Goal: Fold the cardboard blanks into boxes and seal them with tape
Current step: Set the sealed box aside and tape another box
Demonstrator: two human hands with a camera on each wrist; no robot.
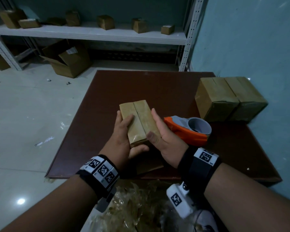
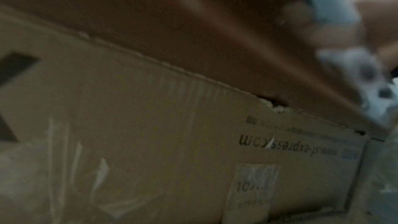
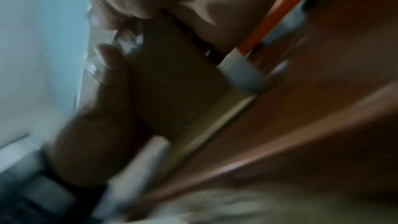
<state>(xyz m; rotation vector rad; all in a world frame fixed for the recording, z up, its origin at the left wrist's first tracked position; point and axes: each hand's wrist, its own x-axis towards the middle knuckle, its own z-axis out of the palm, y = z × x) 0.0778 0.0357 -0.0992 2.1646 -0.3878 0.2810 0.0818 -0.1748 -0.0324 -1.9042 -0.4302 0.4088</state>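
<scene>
Brown table [image 1: 107,91] is set against a teal wall, with two taped boxes [image 1: 228,97] side by side at its far right corner, well apart from the work. Orange-grey tape dispenser [image 1: 189,129] is laid just beside the right hand [image 1: 164,139], on its outer side, so the right hand is judged the nearer one for a pickup. Small box [image 1: 139,121] is held above the table centre, between both hands; its long axis is run away from the body, the centre flap seam along it, glossy film seen over the top. Left hand [image 1: 122,131] is wrapped round the box's left side, fingers on top, thumb under the near end. Right-hand fingers are laid along the right edge, thumb pressed on the near corner. Wrist views are too blurred for further finger detail.
</scene>
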